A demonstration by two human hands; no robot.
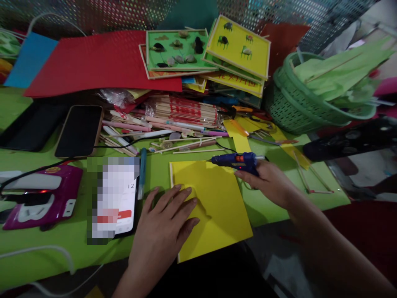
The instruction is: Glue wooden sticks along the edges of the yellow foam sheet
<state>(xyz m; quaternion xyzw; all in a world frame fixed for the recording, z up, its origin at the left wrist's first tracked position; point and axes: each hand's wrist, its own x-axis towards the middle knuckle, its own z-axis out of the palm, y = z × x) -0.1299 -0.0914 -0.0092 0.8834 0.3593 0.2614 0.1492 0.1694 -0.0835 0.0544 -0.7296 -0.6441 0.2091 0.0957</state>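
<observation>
A person's two bare hands work at a table covered in green cloth, seen from above. The left hand lies flat with fingers spread, pressing on the left part of a yellow sheet of paper that rests on the cloth at the near edge of the table. The right hand is wrapped around the handle of a blue glue gun, holding it at the sheet's far right corner, with the gun's length lying sideways along the sheet's far edge. Just left of the left hand lies a phone with a lit screen, and beside that a blue pen. Farther left sits a pink device with a dark cable. Beyond the sheet is a heap of wooden sticks and pens, next to a dark phone lying face up. At the back rest a red sheet and framed pictures in green and yellow. A green basket holding pale green paper stands at the right.
</observation>
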